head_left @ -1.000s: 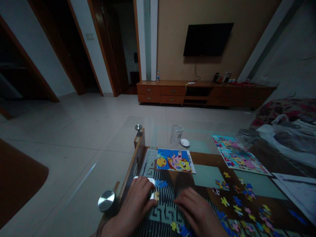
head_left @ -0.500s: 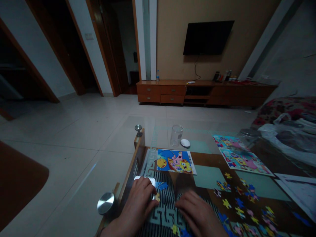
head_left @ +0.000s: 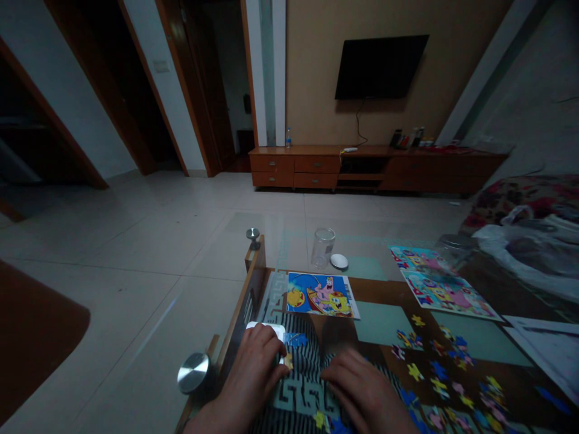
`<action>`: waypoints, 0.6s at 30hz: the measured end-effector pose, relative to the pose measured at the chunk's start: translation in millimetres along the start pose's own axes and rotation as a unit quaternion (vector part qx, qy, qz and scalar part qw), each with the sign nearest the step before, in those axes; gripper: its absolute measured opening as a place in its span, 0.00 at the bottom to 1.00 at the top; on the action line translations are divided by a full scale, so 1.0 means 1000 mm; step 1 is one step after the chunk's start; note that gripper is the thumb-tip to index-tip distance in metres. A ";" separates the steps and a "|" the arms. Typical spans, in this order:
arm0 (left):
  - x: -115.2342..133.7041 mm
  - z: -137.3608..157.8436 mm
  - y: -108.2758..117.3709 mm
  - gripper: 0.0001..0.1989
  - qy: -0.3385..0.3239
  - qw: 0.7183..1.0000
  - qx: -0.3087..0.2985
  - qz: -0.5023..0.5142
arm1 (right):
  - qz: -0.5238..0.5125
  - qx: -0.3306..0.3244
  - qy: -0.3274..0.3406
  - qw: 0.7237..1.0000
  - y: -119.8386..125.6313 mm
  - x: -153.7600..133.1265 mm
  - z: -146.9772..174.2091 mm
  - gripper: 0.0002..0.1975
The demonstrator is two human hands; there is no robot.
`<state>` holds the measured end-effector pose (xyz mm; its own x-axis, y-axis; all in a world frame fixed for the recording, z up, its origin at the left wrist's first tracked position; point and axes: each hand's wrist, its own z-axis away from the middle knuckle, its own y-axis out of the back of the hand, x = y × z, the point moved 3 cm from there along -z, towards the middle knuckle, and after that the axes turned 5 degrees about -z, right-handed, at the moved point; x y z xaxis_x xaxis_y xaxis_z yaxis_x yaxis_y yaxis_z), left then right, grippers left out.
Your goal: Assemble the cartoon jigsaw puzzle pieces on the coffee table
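From where I stood, the SpongeBob picture card (head_left: 321, 295) gave the bearings. On its near side, in line with its left edge, lay a small yellow puzzle piece (head_left: 288, 361) — right at the fingertips of the left hand (head_left: 260, 361), its long axis too small to make out. That hand, the nearer one, was narrow, bent over a white panel (head_left: 277, 330); whether it gripped the piece, I couldn't tell. The right hand (head_left: 362, 380), curled on the card's near side toward its right edge, sat apart from the piece — holding what, if anything, I couldn't see.
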<state>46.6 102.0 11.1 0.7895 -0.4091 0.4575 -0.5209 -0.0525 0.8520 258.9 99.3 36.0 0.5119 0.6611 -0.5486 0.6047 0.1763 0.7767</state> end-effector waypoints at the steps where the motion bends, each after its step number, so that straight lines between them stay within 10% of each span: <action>1: 0.000 0.000 0.000 0.11 -0.004 1.000 0.001 0.000 | 0.001 -0.004 -0.002 1.000 0.000 0.000 0.000 0.13; 18: -0.002 0.001 0.001 0.08 -0.026 0.999 0.021 0.007 | 0.003 -0.023 -0.004 1.000 -0.003 0.002 0.001 0.13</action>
<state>44.6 101.6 10.9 0.7646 -0.4568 0.4547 -0.5457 -0.0835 0.8338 258.8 99.2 32.3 0.5197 0.6569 -0.5462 0.5736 0.2054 0.7929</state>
